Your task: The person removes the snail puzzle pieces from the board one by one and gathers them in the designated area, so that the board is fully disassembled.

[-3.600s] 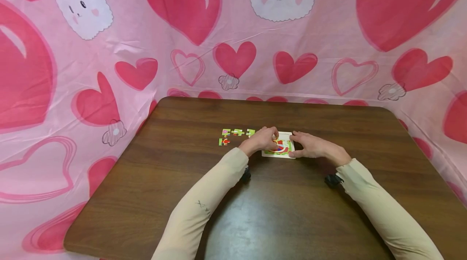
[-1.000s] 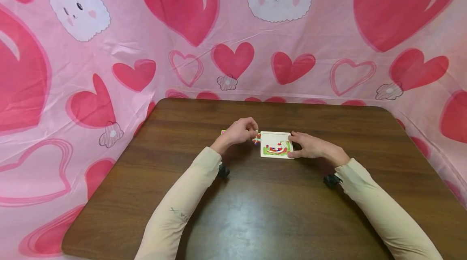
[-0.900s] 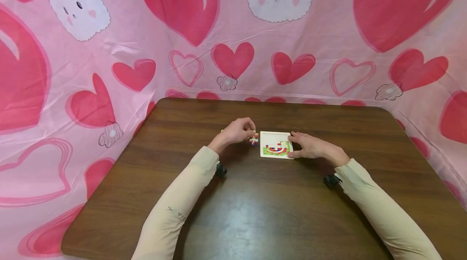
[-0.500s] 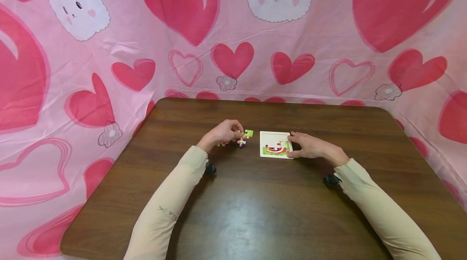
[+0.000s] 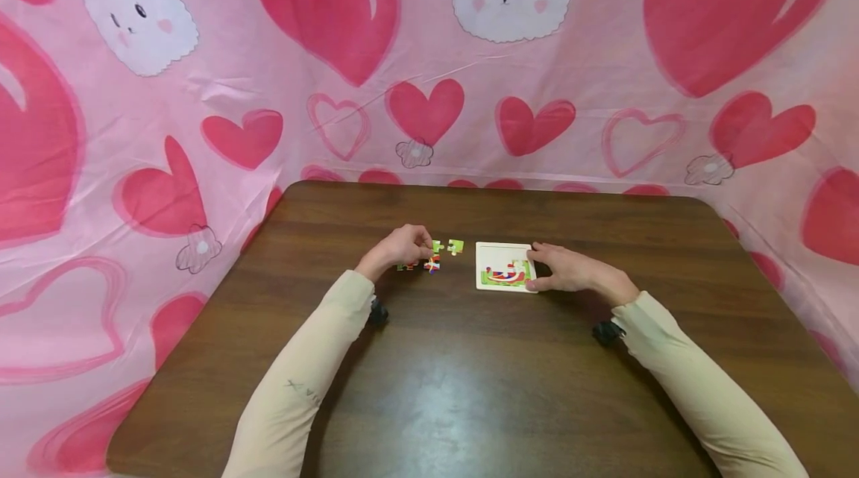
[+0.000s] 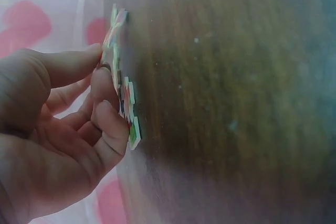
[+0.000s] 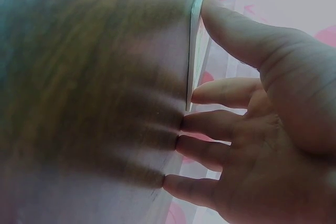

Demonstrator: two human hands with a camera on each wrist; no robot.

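In the head view my left hand (image 5: 401, 244) pinches a red, white and blue jigsaw piece (image 5: 432, 263) low over the table, left of the tray. Thumb and forefinger meet at the pieces in the left wrist view, where overlapping edges blur which one is held. A square white puzzle tray (image 5: 494, 253) lies flat, its lower part filled with picture pieces and its upper part bare. My right hand (image 5: 567, 269) rests at the tray's right side. Its thumb and forefinger touch the tray edge, nearly straight, while the other fingertips (image 7: 184, 121) reach the tabletop.
Between left hand and tray lies a green jigsaw piece (image 5: 456, 246), with another green piece (image 5: 438, 246) beside the fingertips. A further piece (image 5: 406, 267) is partly hidden beneath the hand. The brown table (image 5: 436, 388) ends at a pink heart-patterned cloth (image 5: 584, 75).
My left hand has moved from over the tray leftward to the loose pieces, bringing the red, white and blue jigsaw piece along. My right hand stays at the tray's right side.
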